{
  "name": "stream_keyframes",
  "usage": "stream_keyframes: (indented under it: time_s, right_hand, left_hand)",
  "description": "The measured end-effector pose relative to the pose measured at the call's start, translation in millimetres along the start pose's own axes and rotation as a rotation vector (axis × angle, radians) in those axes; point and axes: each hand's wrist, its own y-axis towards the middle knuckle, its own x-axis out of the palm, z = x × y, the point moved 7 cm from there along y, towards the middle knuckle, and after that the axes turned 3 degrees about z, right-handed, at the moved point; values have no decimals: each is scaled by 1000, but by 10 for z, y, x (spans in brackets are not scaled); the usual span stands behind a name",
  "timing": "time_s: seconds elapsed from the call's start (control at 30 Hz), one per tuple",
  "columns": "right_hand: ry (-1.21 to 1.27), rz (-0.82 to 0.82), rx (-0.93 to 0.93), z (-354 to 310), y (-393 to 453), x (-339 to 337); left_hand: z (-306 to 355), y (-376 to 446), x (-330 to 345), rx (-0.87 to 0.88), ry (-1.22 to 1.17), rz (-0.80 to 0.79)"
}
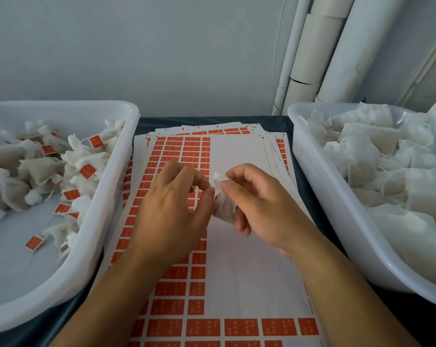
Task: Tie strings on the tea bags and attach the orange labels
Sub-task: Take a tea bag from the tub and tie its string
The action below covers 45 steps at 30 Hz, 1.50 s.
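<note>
We are holding one small white tea bag up between both hands, just above the top label sheet, which we are taking as our landmark. Our right hand is curling round the bag, with the thumb and forefinger pinching its gathered neck and the lower fingers folding in under its body. Our left hand is closing in from the other side, its thumb and fingertips meeting at that same neck in a narrow pinch; we cannot tell whether a string is lying between them, since nothing that fine is showing there.

The sheet is lying on top of a fanned stack of similar sheets spreading out beyond its far edge. Orange labels are filling the columns on its left part and a row along its near edge, while its right part is showing bare white backing.

To the left of the sheet a white tub is holding tied bags with orange tags on strings. To the right of the sheet a second white tub is holding a heap of plain white bags. Beyond the sheet, against the wall, pale tubes are leaning.
</note>
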Motion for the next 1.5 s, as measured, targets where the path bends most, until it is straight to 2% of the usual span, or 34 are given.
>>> stream_keyframes:
  time_s: [0.23, 0.47, 0.63, 0.87, 1.13, 1.3, 1.37, 1.5]
  right_hand:
    - [45, -86, -16, 3, -8, 26]
    - [-136, -22, -108, -27, -30, -110]
    - [-276, 10, -138, 2, -27, -106]
    - [-316, -18, -94, 120, 26, -94]
    - [-356, -48, -51, 179, 0, -96]
    - [-414, -83, 4, 123, -99, -88]
    - [-426, -48, 4, 98, -202, -151]
    - [-466, 130, 34, 124, -589, -452]
  left_hand:
    - [-28, 10, -28, -16, 61, 12]
    - [-122, 66, -165, -29, 246, 128]
    - [-152, 62, -150, -59, 246, 144]
    - [-176, 51, -109, -64, 275, 142]
    - [-188, 58, -123, -27, 296, 112]
    - [-256, 30, -3, -83, 292, -26]
    - [-255, 15, 27, -97, 263, -56]
    - [-256, -4, 47, -133, 204, -137]
